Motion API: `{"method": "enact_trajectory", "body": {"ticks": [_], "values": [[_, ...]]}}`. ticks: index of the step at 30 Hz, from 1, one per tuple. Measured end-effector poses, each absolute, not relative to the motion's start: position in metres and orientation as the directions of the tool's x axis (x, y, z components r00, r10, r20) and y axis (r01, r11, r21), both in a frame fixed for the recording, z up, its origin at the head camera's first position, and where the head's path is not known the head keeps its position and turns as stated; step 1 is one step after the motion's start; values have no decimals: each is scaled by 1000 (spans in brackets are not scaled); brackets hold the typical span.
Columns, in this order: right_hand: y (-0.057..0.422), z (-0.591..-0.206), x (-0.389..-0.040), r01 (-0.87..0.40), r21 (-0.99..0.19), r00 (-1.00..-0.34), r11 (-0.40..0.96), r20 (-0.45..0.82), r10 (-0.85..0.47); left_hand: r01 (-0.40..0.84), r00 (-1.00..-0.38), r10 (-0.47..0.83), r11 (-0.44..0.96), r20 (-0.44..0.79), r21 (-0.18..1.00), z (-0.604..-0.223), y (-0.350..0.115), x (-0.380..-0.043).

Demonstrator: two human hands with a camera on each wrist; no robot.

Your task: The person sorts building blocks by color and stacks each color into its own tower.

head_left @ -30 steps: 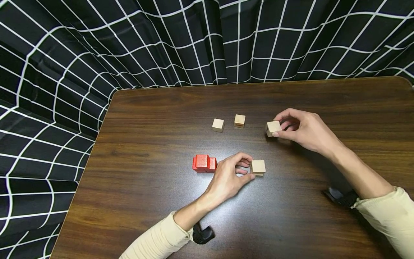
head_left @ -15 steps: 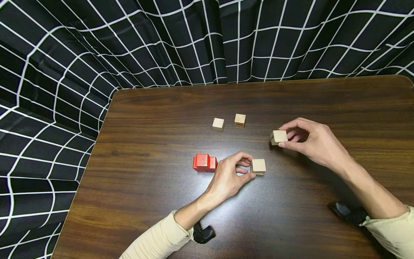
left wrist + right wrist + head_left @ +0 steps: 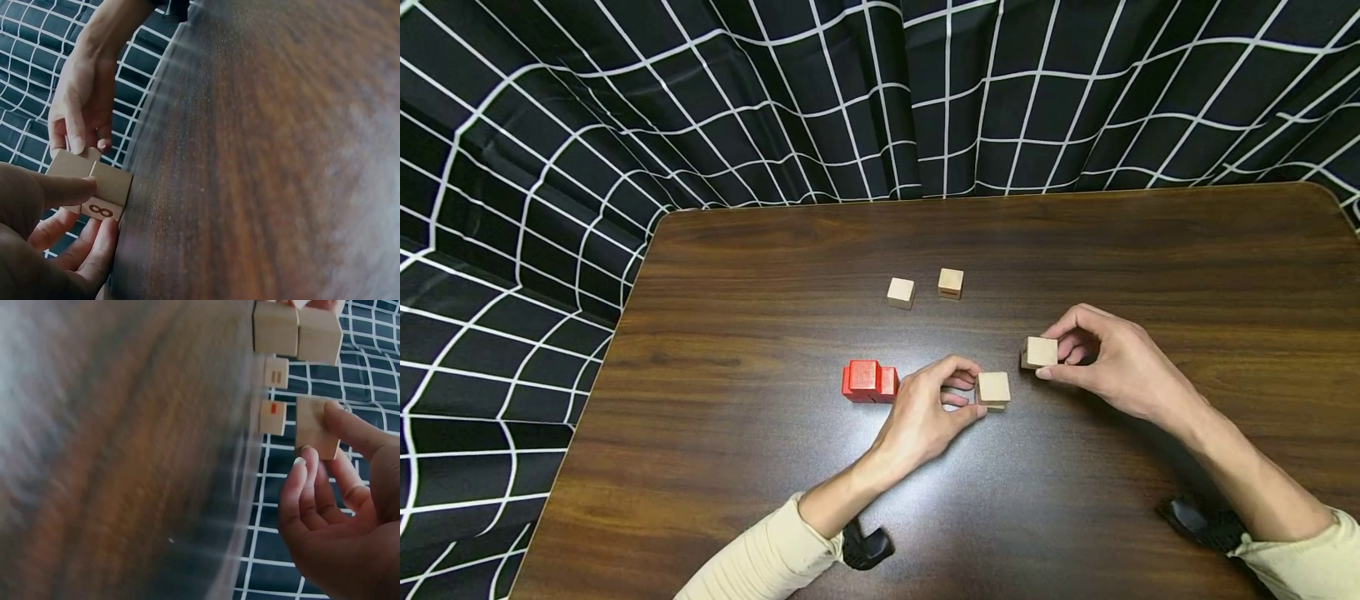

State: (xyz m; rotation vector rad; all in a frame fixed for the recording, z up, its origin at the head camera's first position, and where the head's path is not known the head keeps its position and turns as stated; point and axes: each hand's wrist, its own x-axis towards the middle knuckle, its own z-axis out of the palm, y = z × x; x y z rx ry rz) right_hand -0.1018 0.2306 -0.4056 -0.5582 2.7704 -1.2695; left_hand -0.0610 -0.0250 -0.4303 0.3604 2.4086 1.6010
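Two plain wooden cubes [image 3: 993, 387] stand stacked at mid-table. My left hand [image 3: 924, 412] pinches this stack between thumb and fingers. A figure 8 is printed on the face of the lower cube [image 3: 112, 181]. To the right of the stack and slightly behind it, my right hand [image 3: 1117, 363] grips another wooden cube [image 3: 1041, 352] between thumb and fingertips. That cube [image 3: 315, 428] appears raised above the table in the right wrist view, and a small gap separates it from the stack in the head view.
Farther back lie two loose wooden cubes, one blank on top [image 3: 901, 292] and one with a mark on its front [image 3: 951, 283]. Several red blocks [image 3: 865, 381] sit close beside my left hand. A black gridded curtain [image 3: 820, 108] borders the brown table [image 3: 737, 467].
My right hand has carried its cube toward me, from the level of the back cubes to near the stack. My left hand stays on the stack.
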Motion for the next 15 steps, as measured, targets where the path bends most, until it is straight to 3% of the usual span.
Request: {"method": "enact_trajectory", "body": {"ticks": [15], "values": [[218,-414,-88,-273,-788,-912,551,30,-408,80,-944,326,362,-46,929,-430,-25,-62]]}}
